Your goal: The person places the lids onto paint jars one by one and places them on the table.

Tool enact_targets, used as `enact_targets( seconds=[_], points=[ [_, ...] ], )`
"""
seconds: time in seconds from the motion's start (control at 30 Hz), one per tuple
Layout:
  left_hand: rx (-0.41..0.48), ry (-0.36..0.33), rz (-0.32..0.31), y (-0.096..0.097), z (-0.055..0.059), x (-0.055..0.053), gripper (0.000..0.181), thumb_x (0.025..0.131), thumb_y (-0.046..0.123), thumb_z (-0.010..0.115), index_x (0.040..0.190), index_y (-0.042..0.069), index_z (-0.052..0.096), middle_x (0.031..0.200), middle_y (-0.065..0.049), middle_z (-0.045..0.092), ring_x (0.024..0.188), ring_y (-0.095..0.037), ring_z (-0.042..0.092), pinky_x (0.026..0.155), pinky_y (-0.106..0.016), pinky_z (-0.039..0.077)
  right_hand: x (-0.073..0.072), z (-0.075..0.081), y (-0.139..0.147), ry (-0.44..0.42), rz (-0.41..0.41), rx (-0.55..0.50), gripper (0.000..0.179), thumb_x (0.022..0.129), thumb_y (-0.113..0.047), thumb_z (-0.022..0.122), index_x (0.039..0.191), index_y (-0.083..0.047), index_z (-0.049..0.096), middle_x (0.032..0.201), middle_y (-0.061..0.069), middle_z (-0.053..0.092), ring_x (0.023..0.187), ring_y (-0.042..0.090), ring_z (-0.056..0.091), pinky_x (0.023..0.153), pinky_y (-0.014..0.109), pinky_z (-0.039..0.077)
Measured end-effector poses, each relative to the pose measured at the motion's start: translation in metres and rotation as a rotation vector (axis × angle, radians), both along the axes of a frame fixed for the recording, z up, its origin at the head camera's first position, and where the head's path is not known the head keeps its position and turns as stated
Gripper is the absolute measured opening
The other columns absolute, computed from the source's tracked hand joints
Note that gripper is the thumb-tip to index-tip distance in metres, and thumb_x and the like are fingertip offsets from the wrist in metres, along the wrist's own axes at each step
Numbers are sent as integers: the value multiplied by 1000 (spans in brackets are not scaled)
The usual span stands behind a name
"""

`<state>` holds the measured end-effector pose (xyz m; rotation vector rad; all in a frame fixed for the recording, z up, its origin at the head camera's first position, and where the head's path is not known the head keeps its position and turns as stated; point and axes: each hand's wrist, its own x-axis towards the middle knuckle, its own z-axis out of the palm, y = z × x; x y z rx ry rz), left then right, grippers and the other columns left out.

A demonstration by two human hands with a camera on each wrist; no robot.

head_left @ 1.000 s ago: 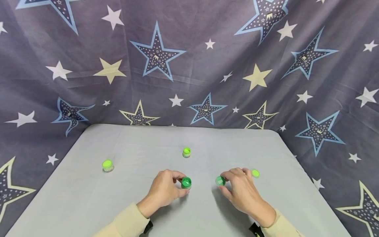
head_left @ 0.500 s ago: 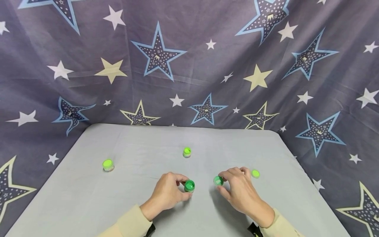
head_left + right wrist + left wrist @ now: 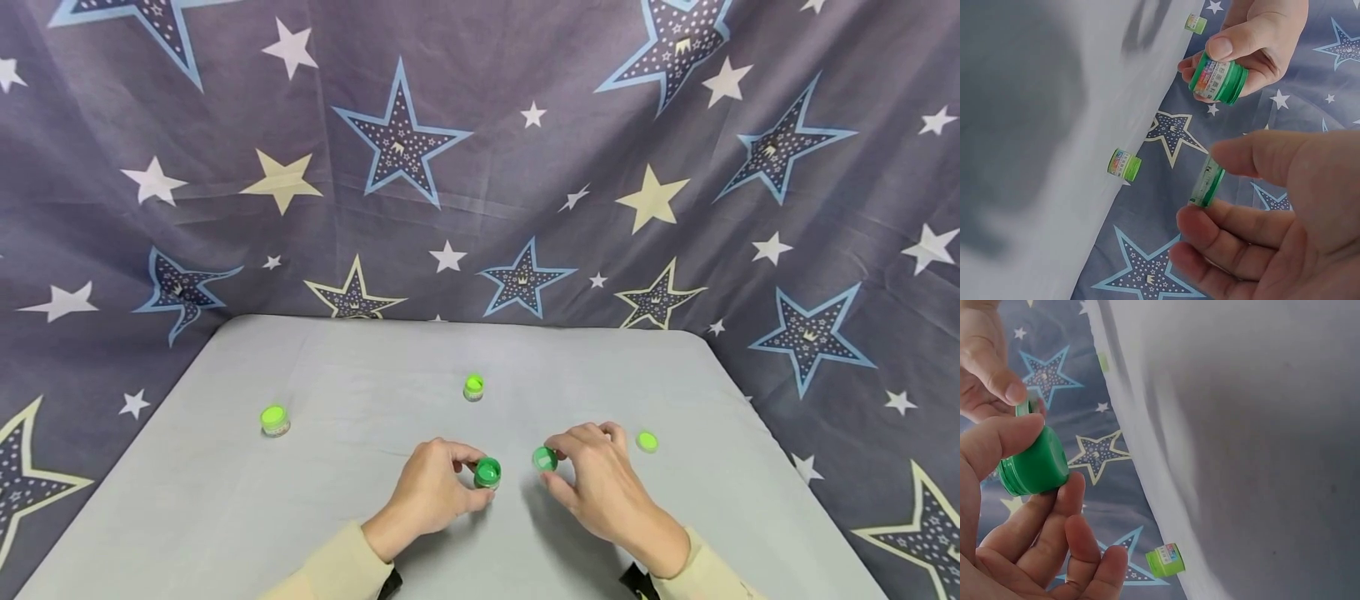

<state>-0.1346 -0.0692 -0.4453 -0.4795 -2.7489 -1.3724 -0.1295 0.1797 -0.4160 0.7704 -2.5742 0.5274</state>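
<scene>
My left hand (image 3: 431, 496) grips a small dark green paint jar (image 3: 487, 475) between thumb and fingers, its uncovered mouth turned up. Glossy green shows inside. Across a short gap, my right hand (image 3: 603, 483) pinches a round green lid (image 3: 545, 459) by its edge. In the right wrist view the lid (image 3: 1209, 181) stands on edge between thumb and fingertips, while the jar (image 3: 1219, 78) shows a printed label and a threaded neck. From the left wrist the jar (image 3: 1038, 464) overlaps part of the lid.
A light green jar (image 3: 274, 421) with its top covered stands at the left of the grey-clothed table (image 3: 360, 383). Farther back in the middle is an uncovered light green jar (image 3: 473, 388). A light green lid (image 3: 647, 442) lies beyond my right hand. A star-patterned curtain (image 3: 480, 217) hangs behind.
The left hand has shifted right and slightly nearer with the jar. The right hand has drifted left with the lid, so the gap between them is smaller. Both grips stay the same.
</scene>
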Motion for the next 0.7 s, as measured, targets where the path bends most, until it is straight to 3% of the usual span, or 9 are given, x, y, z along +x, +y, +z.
enact_targets(
  seconds=[0.7],
  points=[
    [36,-17,-13,8,-1,0,23,71,20,94,88,28,81,85,18,69,89,-19,62,74,-31,51,2,5,-15,-15,48,-41,20,81,-18,87,93,-20,71,84,-12,65,89,8,57,98,51,31]
  ],
)
